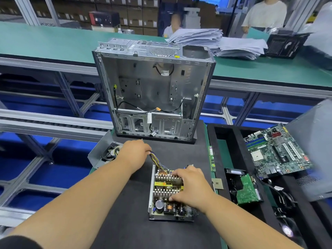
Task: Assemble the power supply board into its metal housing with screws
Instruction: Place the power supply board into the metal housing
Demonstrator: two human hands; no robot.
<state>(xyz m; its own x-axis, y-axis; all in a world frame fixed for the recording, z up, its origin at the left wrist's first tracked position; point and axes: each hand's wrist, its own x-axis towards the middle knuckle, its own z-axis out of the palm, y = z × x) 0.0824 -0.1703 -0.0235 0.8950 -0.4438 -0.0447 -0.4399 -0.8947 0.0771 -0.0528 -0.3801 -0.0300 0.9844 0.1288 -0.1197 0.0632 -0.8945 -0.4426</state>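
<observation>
right hand (190, 186) fingers curled over the power supply board (168, 193) in its metal housing (152, 191), left hand (134, 151) at 11 o'clock gripping the wire bundle (156, 159), open PC case (154, 94) at 12

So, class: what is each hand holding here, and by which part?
The left hand grips the wire bundle at its far end. The right hand grips the power supply board by its heatsinks.

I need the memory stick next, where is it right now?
The memory stick lies lengthwise at the black mat's right edge, between the power supply board and the black foam tray.
</observation>
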